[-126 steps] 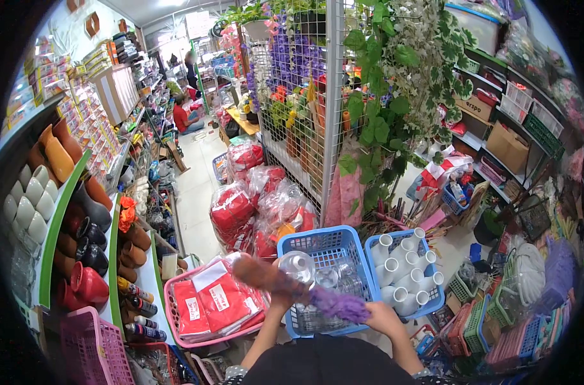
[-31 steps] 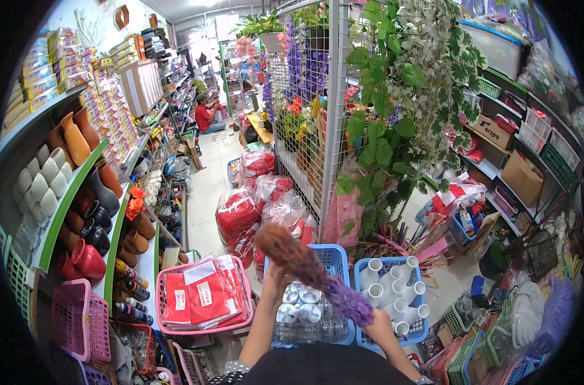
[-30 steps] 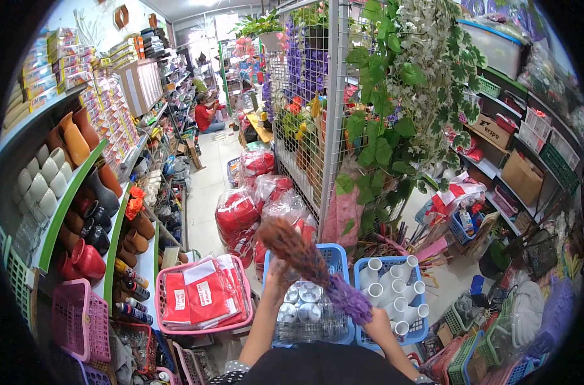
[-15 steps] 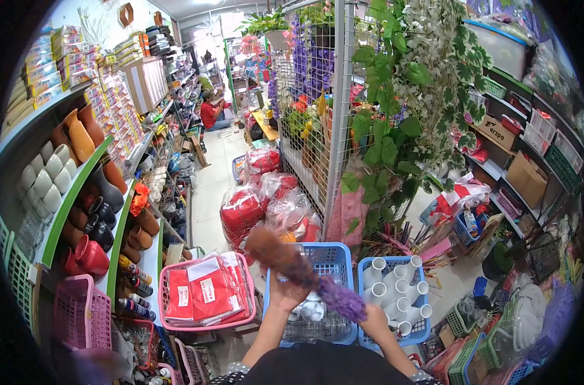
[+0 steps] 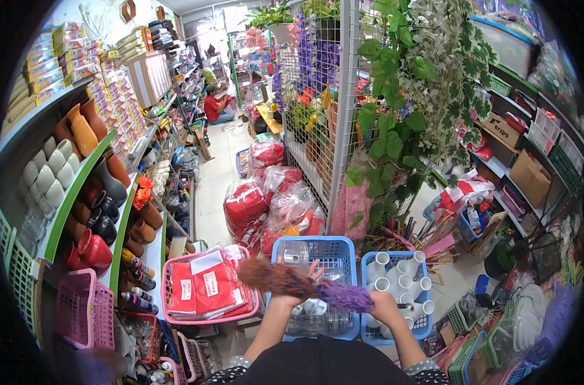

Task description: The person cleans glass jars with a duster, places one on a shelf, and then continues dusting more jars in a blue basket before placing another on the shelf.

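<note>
In the head view, the right hand (image 5: 387,307) has its grip closed round the purple end of a fluffy duster (image 5: 349,296); the duster slants across in front of the person, its brown end blurred and pointing up and to the left; the left hand (image 5: 290,296) is partly behind that brown part, fingers spread wide, and whether its palm bears on the duster cannot be told.

Below lies the blue basket (image 5: 314,239) with clear glassware (image 5: 314,307) in it; a clear container (image 5: 296,252) shows near the left fingers, though contact with them is unclear; on one side is the pink basket (image 5: 210,321) of red packets (image 5: 205,282), on the other the second blue basket (image 5: 424,330), with white vases (image 5: 381,258) packed close; bagged red bundles (image 5: 245,200) lie on the floor (image 5: 210,196) beyond, and farther up the aisle sits another person (image 5: 215,108).

The duster, I judge, is best steered from the right wrist, with a firm but easy hold and short, light strokes; the soft fibres should do the touching, since the hard core could knock the glassware; the spread left fingers would do well to keep clear of the container's rim, or to steady it gently if it wobbles.
</note>
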Action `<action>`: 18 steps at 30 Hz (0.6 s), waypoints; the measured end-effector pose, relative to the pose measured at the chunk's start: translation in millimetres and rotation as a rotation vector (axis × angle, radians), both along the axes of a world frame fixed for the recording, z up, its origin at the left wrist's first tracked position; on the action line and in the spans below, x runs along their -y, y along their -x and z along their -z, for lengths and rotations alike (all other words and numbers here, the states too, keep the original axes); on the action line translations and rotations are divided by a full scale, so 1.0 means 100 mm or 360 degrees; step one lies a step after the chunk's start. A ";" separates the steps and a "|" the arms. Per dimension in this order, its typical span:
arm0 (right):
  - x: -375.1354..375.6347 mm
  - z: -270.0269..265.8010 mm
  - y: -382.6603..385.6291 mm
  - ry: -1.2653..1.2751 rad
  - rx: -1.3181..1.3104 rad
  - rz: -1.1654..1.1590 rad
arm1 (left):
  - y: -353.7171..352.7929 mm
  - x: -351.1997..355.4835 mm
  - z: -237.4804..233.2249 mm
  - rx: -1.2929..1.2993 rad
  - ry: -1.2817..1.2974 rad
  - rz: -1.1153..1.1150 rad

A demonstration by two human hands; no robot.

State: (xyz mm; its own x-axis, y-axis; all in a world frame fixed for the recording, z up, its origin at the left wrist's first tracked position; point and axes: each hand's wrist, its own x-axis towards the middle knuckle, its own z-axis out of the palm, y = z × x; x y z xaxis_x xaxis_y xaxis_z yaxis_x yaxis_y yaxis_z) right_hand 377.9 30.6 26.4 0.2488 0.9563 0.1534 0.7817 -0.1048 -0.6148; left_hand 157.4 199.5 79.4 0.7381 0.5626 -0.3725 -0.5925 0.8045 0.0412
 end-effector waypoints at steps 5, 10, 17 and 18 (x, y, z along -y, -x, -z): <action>-0.03 -0.02 -0.05 -0.0088 0.0030 0.0096 | 0.05 -0.07 -0.02 0.0046 0.0408 0.0163; -0.06 -0.20 -0.07 -0.0044 0.0139 -0.0010 | 0.05 -0.13 0.17 0.0635 0.0458 0.0118; -0.08 -0.30 -0.07 -0.0141 0.0147 0.0077 | 0.11 -0.11 0.13 0.0297 0.0035 0.0264; -0.10 -0.26 -0.07 -0.0136 0.0148 0.0074 | 0.12 -0.09 0.06 0.0110 -0.0041 0.0254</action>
State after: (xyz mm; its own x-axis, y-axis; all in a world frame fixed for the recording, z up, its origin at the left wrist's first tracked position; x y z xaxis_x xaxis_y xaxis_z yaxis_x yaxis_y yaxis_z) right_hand 385.2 40.4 52.6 0.2734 0.9266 0.2582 0.8314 -0.0926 -0.5479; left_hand 144.9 208.4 73.4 0.8421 0.4449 -0.3048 -0.4593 0.8879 0.0270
